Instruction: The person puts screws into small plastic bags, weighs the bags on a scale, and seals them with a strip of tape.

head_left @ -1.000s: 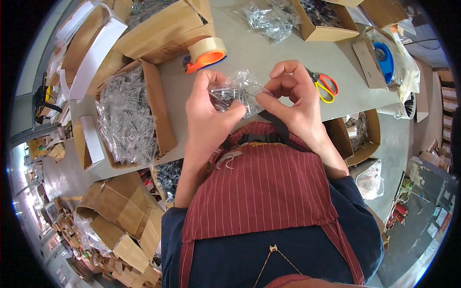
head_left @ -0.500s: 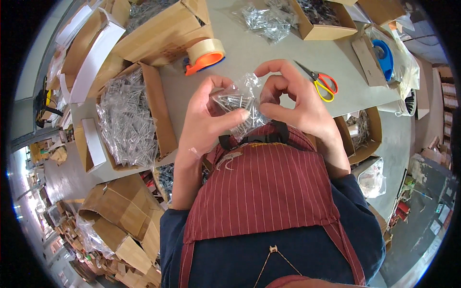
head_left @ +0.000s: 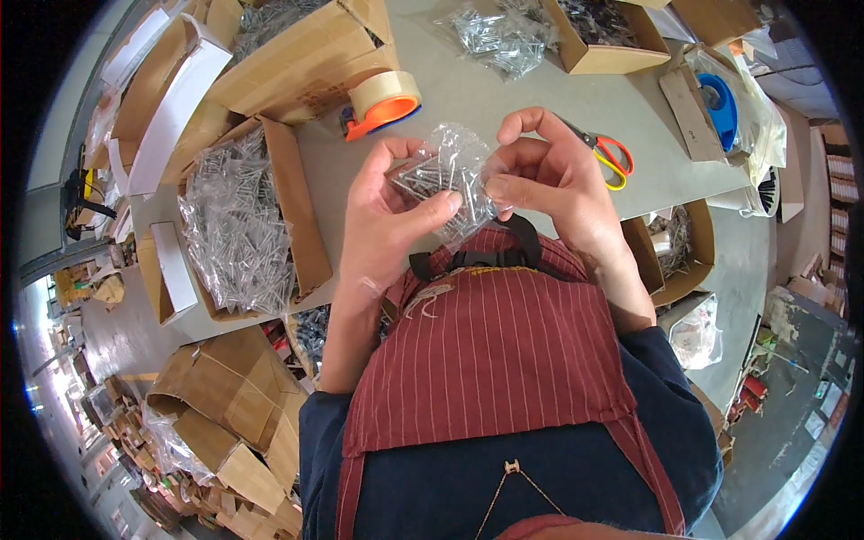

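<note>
Between my hands, above the table's near edge, is a clear plastic bag of screws (head_left: 441, 180), long silvery metal pieces that look like screws or nails. My left hand (head_left: 389, 200) grips the bag's left side, its thumb laid across the front. At the right edge, my right hand (head_left: 551, 175) pinches the clear film between thumb and fingers. Scissors (head_left: 612, 160) with red and yellow handles lie beyond my right hand, their blades partly hidden by it. An orange tape dispenser (head_left: 382, 108) with a wide roll of tape stands beyond my left hand.
An open carton (head_left: 301, 216) full of similar bags stands at left. Loose bags of metal pieces (head_left: 504, 40) lie at the far side, next to another carton (head_left: 612, 58). A blue tape dispenser (head_left: 717, 112) sits at far right. Another box (head_left: 693, 261) stands below the table's right edge.
The bag has been turned and flattened toward me, so more of its front shows. My right fingers have shifted onto its right edge, and my left hand keeps its grip.
</note>
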Action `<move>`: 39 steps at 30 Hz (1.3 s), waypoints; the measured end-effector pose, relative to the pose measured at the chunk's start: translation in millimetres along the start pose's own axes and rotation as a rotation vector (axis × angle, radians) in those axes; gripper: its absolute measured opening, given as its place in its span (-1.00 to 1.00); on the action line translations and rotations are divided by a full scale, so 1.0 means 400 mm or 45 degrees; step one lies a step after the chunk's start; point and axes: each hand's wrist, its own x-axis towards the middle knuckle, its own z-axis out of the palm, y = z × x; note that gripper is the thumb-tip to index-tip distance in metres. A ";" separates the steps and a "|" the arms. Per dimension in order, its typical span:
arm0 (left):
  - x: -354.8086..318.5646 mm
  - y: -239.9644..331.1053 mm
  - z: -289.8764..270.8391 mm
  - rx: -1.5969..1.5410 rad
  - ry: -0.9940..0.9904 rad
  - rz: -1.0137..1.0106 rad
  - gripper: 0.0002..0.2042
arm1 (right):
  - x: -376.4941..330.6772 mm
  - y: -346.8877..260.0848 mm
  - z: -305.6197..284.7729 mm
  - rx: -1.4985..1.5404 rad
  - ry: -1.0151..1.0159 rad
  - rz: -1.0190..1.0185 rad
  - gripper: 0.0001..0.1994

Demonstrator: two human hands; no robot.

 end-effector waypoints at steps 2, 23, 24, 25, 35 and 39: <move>0.000 -0.010 0.005 -0.012 0.017 0.007 -0.55 | -0.002 0.002 0.001 -0.013 0.011 -0.008 -0.60; -0.017 -0.030 0.037 -0.125 0.113 -0.061 -0.56 | -0.010 -0.008 -0.036 -0.511 -0.167 -0.052 -0.53; -0.019 -0.031 0.037 -0.095 0.102 -0.064 -0.56 | -0.009 -0.004 -0.038 -0.557 -0.178 -0.112 -0.54; -0.020 -0.033 0.036 -0.098 0.104 -0.064 -0.56 | -0.009 -0.001 -0.040 -0.603 -0.190 -0.171 -0.55; -0.023 -0.045 0.042 -0.136 0.092 -0.040 -0.58 | -0.005 -0.013 -0.032 -0.437 -0.104 -0.062 -0.65; -0.024 -0.051 0.041 -0.131 0.086 -0.020 -0.57 | -0.003 -0.012 -0.023 -0.378 -0.064 -0.039 -0.64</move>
